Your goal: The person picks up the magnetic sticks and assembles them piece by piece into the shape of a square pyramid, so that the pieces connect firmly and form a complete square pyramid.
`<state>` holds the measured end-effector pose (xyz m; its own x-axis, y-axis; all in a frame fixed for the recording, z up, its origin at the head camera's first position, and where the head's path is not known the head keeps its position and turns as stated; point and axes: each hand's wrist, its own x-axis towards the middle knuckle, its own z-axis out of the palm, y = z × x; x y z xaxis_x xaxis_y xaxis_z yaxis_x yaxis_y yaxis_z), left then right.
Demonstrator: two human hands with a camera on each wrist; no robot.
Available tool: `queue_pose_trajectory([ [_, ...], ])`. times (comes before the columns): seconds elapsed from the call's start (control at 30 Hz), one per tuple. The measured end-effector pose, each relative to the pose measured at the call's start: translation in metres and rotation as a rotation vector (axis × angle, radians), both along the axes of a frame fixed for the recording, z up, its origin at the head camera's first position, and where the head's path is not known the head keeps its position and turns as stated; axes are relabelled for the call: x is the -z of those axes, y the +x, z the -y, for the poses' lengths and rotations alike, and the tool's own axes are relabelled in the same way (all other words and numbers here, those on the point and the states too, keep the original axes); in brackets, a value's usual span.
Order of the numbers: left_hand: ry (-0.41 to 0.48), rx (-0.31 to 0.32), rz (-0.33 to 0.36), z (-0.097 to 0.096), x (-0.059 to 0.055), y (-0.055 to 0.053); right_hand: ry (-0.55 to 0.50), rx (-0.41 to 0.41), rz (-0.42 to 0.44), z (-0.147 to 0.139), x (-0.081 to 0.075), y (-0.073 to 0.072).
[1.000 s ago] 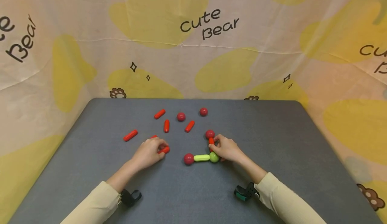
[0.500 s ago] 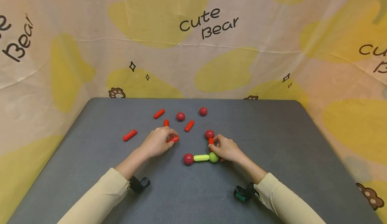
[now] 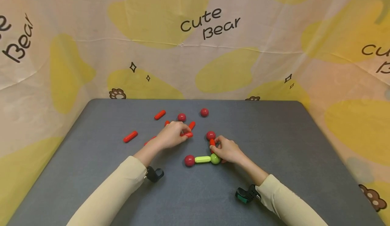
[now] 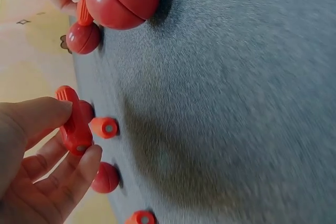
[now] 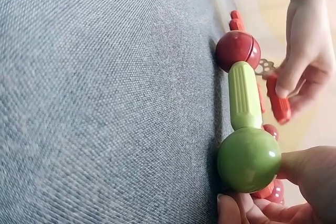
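Observation:
A red magnetic rod (image 4: 76, 124) is pinched between the thumb and fingers of my left hand (image 3: 173, 135), lifted off the table in both wrist views. My right hand (image 3: 229, 150) grips another red rod (image 3: 212, 145), which joins a red ball (image 3: 211, 135) at its far end to a green ball (image 5: 249, 159) at its near end. From the green ball a light green rod (image 5: 245, 96) runs left to a second red ball (image 3: 189, 160). These joined pieces form an L on the table.
Two loose red balls lie at the back, one (image 3: 181, 117) behind my left hand and one (image 3: 204, 112) farther right. Loose red rods are scattered about, among them one at left (image 3: 130, 136) and one at the back (image 3: 159, 114). A printed cloth (image 3: 225, 63) hangs behind the grey table (image 3: 274, 134).
My left hand has carried its red rod rightward and away from me, closer to the L of joined pieces. The right hand has stayed in place on its rod.

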<state>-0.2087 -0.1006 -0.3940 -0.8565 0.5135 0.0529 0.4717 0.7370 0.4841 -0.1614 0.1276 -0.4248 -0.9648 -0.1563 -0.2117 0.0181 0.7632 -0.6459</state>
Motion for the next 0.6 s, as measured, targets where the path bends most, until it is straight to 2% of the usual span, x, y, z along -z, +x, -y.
queue_pose_trajectory([
  [0.27, -0.022, 0.019, 0.004, -0.018, 0.008, -0.009, -0.005, 0.013, 0.012, -0.001, -0.001, 0.0],
  [0.43, -0.021, 0.044, -0.039, -0.026, 0.014, -0.013, -0.001, 0.012, 0.012, 0.0, 0.0, 0.0],
  [0.6, -0.038, 0.052, 0.001, -0.032, 0.017, -0.015, -0.007, 0.01, 0.016, 0.0, 0.0, -0.001],
])
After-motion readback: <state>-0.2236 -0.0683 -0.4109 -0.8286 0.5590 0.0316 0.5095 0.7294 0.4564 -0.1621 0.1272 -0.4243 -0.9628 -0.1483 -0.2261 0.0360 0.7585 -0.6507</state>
